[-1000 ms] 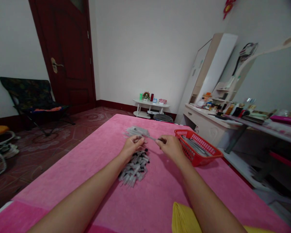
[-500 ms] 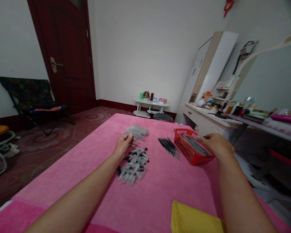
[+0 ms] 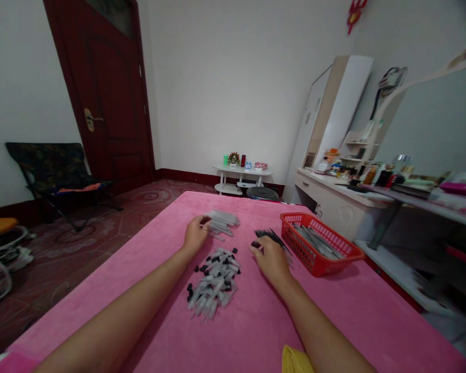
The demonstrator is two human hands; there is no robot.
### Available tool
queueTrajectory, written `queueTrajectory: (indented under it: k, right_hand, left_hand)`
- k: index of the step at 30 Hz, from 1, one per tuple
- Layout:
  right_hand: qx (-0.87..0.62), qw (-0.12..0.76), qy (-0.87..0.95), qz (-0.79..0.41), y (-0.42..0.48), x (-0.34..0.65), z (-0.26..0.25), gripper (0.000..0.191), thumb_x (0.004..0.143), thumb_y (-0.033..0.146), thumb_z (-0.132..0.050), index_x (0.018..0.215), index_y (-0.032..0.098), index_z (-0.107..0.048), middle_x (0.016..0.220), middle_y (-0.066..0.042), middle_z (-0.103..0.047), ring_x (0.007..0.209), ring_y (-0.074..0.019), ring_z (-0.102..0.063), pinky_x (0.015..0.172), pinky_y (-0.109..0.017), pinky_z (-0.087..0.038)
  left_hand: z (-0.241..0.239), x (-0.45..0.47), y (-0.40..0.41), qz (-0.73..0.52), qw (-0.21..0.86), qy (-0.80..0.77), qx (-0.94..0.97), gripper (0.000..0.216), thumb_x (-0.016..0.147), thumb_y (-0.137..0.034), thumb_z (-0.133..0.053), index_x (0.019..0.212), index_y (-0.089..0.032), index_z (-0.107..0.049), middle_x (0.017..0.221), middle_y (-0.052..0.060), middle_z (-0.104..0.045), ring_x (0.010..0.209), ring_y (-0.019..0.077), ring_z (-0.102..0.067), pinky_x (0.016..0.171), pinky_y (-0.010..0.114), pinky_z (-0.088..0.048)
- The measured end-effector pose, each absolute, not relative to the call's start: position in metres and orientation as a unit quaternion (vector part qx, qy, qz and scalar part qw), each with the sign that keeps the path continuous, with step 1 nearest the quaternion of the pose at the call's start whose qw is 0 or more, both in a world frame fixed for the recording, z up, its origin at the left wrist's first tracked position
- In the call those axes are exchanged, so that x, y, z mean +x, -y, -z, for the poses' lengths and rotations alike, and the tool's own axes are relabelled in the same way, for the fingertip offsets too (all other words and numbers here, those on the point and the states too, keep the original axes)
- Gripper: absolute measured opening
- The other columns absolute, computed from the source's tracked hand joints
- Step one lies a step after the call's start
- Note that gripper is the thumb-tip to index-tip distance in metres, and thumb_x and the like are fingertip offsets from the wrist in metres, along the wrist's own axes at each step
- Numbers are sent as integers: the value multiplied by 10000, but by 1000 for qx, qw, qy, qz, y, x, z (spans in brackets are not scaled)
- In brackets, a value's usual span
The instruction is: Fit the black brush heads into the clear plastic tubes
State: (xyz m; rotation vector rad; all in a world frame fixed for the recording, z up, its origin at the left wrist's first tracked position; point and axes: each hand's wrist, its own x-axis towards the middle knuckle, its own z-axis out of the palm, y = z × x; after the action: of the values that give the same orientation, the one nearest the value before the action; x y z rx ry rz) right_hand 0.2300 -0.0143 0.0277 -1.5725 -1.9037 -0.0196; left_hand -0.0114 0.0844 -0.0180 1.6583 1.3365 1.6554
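My left hand [image 3: 197, 232] is at the near left side of a pile of clear pen barrels [image 3: 224, 220], thumb and forefinger curled with a small gap between them. My right hand [image 3: 271, 258] reaches over the black pen refills [image 3: 274, 236] and partly covers them. Its thumb and forefinger are bent and a little apart, and nothing held shows clearly. Between my forearms lies a heap of translucent pen caps [image 3: 216, 282] mixed with small black plugs [image 3: 189, 288]. A red plastic basket [image 3: 314, 259] to the right contains many slim grey pens [image 3: 319, 241].
A pink cloth [image 3: 248, 331] covers the table. Folded yellow fabric [image 3: 295, 361] lies at the near edge beside my right forearm. A dressing table [image 3: 334, 189] with bottles is on the right; a folding chair [image 3: 58, 171] stands left by the door.
My right hand has left the basket and moved left to the black refills. My left hand stays by the clear barrels. The view has tilted slightly upward.
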Motion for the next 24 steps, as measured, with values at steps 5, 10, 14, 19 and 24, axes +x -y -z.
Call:
queueTrajectory:
  k: [5,10,14,19,24]
  right_hand:
    - [-570,403,713,-65,14,233,-5,148,793,226,-538,812,178,-676,817,-58,-644,713,-170,-606,671,-264,-436]
    - [-545,448,703,-90,12,233,2,165,802,253,-514,765,192,-662,783,-56,-632,684,-183,-599,640,-280,-452]
    - [-533,459,701,-116,10,230,5,174,809,263,-513,772,190,-667,806,-61,-637,712,-182,-600,642,-271,-450]
    - [-527,453,704,-147,11,224,4,173,816,252,-513,779,182,-667,794,-50,-632,713,-166,-588,639,-255,-429]
    - [-527,430,716,-154,9,219,4,167,811,235,-528,724,183,-661,748,-33,-622,677,-151,-567,622,-249,-400]
  left_hand:
    - [-7,-6,-115,-453,57,-525,718,318,837,-288,-444,1069,-181,-632,1111,95,-627,1066,234,-544,954,359,-398]
    - [-25,15,-142,-299,6,-527,795,466,922,-390,-271,1208,-169,-565,1238,119,-566,1153,233,-496,1007,356,-336]
    - [-25,31,-165,-237,19,-533,812,486,920,-452,-250,1148,-215,-607,1241,106,-578,1177,252,-484,1060,456,-239]
    - [-15,39,-192,-173,36,-545,819,555,889,-545,-264,1276,-232,-511,1364,116,-484,1314,307,-337,1065,566,-139]
    - [-5,35,-205,-124,44,-556,821,638,845,-640,-257,1331,-275,-450,1392,113,-452,1330,342,-306,1048,597,-130]
